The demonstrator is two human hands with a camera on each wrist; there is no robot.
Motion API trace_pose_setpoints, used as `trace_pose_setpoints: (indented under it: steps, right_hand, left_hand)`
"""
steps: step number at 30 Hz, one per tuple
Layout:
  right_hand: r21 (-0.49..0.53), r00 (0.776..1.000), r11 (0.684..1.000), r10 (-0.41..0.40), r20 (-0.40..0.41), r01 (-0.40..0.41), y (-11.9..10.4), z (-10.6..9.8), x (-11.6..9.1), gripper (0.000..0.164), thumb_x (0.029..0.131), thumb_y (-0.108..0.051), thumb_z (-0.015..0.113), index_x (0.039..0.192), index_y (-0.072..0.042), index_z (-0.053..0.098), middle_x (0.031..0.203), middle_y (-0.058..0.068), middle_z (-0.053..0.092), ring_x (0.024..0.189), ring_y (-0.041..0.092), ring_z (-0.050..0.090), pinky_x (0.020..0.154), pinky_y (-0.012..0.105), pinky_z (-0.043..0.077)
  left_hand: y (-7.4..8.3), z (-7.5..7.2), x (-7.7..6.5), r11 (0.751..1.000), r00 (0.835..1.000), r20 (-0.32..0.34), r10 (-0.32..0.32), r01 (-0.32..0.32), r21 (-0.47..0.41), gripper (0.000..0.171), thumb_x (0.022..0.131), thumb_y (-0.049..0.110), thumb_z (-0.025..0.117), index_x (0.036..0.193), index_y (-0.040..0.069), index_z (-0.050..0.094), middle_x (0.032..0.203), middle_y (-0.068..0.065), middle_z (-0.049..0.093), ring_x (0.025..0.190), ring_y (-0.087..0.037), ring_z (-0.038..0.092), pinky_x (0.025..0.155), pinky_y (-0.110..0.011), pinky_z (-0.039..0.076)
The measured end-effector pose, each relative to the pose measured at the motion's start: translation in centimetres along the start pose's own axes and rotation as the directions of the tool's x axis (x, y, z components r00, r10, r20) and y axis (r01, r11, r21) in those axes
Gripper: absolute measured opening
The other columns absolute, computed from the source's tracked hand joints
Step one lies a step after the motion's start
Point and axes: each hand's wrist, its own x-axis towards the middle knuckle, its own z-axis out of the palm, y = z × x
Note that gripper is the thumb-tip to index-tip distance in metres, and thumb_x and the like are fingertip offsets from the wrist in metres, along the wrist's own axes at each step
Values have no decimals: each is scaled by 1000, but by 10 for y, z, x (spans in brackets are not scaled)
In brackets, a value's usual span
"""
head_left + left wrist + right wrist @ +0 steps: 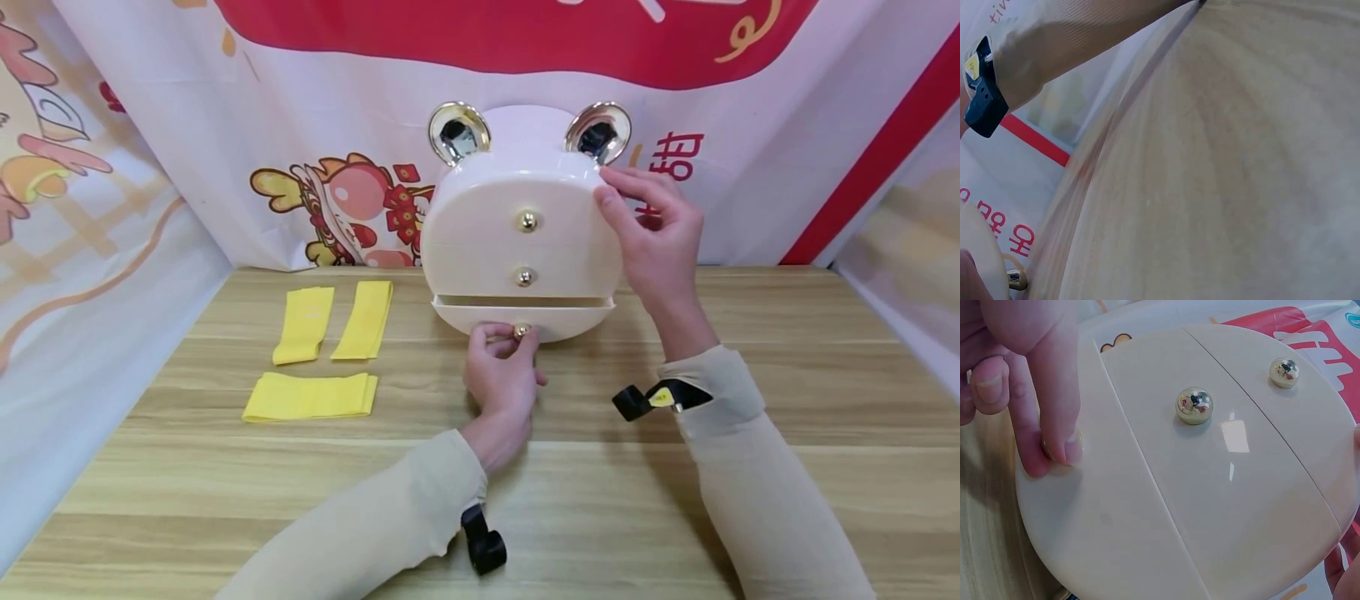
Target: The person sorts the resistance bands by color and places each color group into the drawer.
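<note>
A cream-white drawer box [480, 242] with a rounded front and two shiny gold ears stands on the table. Its bottom drawer [566, 321] is pulled out a little, leaving a dark gap above its front. With thumb and fingertips, my left hand [501, 375] pinches that drawer's gold knob [522, 331]. My right hand [663, 242] grips the box's upper right edge just below the ear, thumb at the front. In the right wrist view, the two other gold knobs [1194, 405] show bare, and the left fingers [1060, 415] cover most of the bottom one.
Several folded yellow strips [309, 397] lie on the wooden table [600, 517] to the left of the box. A printed cloth backdrop [360, 100] hangs close behind the box. Black wrist devices [483, 542] hang from both sleeves.
</note>
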Motion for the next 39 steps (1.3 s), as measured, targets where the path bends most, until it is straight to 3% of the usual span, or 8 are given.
trace_pose_setpoints:
  steps: [13,39]
  right_hand:
    - [-19,1000,1000,-1,-8,1,0,1,-2,32,100,-39,74,128,-25,78,137,-5,70,123,12,61,88,22,56]
    - [-12,1000,1000,-18,-15,17,2,1,-2,31,99,-37,74,127,-23,79,136,-4,70,123,12,61,86,20,57]
  left_hand:
    - [-3,-13,-13,999,1000,26,17,-18,27,26,92,19,85,107,17,64,99,-6,78,44,-15,58,41,-23,44]
    - [-10,-34,-37,998,992,123,28,-34,46,27,93,19,83,111,14,63,103,-7,74,40,-15,57,40,-25,45]
